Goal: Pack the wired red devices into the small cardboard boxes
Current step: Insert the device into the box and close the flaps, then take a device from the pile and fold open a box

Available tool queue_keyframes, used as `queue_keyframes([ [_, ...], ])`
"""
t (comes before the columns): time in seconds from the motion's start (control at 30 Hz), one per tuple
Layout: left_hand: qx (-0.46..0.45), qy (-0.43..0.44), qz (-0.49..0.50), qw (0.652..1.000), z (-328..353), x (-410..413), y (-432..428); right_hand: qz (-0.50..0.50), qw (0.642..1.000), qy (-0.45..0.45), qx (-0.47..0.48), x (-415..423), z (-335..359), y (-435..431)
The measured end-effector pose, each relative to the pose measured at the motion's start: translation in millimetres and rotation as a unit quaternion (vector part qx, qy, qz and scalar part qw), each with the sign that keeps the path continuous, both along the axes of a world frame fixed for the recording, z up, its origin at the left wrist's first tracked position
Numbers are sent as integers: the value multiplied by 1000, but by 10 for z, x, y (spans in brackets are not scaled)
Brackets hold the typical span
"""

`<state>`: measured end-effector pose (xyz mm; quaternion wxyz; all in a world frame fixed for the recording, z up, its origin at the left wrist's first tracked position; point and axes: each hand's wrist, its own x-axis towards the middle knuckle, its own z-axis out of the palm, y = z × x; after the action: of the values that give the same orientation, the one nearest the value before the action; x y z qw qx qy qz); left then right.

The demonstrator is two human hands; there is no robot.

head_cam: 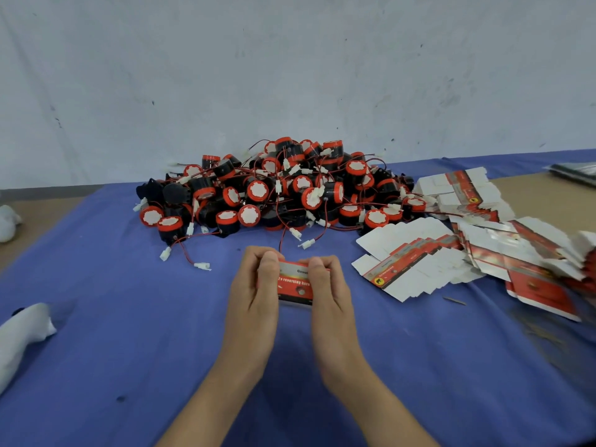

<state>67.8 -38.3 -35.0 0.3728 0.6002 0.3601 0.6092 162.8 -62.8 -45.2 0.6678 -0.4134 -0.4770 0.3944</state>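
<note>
Left hand (256, 285) and right hand (327, 285), fingers curled round either end of one box (295, 287) held low over the tabletop (129, 317), long axis crosswise; devices (274, 188) heaped straight beyond it, about as near either hand; flat boxes (412, 262) fanned out to the right, nearer the right hand.

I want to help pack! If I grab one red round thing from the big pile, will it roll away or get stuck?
It would likely snag: in the pile of red devices the wires with white plugs cross, so neighbours may drag along. Freed and laid sideways, it might roll, because the bodies look round.
</note>
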Motion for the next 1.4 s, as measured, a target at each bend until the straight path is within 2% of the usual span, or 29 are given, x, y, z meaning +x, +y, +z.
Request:
queue_keyframes([
  [0.2, -34, -13, -2, 999, 67, 477, -375, -125, 991, 35, -18, 278, 172, -431],
  [0.37, -39, 2, -127, 991, 491, 1212, -913, -249, 966, 64, -39, 912, 504, -1133],
  [0.43, -60, -33, -172, 983, 776, 1525, -1146, -277, 954, 113, -5, 1219, 763, -1421],
  [0.53, -128, -121, -202, 963, 1277, 2020, -1529, -305, 916, 252, 73, 1604, 1145, -1925],
  [0.6, -163, -155, -299, 927, 1645, 2357, -1886, -326, 899, 280, 80, 1704, 1205, -2242],
  [0.67, -187, -125, -436, 872, 1952, 2646, -2301, -349, 914, 203, 33, 1679, 1133, -2488],
  [0.73, -121, -6, -513, 850, 2116, 2826, -2628, -366, 926, 97, -5, 1645, 1000, -2627],
  [0.77, -96, 32, -519, 849, 2149, 2863, -2728, -359, 930, 76, -12, 1641, 954, -2662],
  [0.87, -84, 29, -502, 860, 2135, 2782, -2683, -327, 942, 77, -16, 1624, 912, -2687],
  [0.97, -88, 20, -425, 901, 1991, 2503, -2289, -305, 948, 90, -12, 1535, 867, -2528],
  [1.1, -102, 64, -299, 946, 1621, 1873, -1476, -262, 964, 32, -40, 1316, 701, -2046],
  [1.17, -96, 128, -228, 961, 1319, 1443, -1034, -228, 972, -2, -55, 1167, 601, -1746],
  [1.27, -101, 262, -143, 949, 804, 713, -439, -183, 976, -88, -77, 986, 443, -1274],
  [1.33, -115, 317, -115, 934, 503, 305, -146, -164, 967, -172, -87, 926, 341, -939],
  [1.4, -98, 351, -67, 929, 214, -22, 71, -189, 927, -311, -92, 947, 231, -601],
])
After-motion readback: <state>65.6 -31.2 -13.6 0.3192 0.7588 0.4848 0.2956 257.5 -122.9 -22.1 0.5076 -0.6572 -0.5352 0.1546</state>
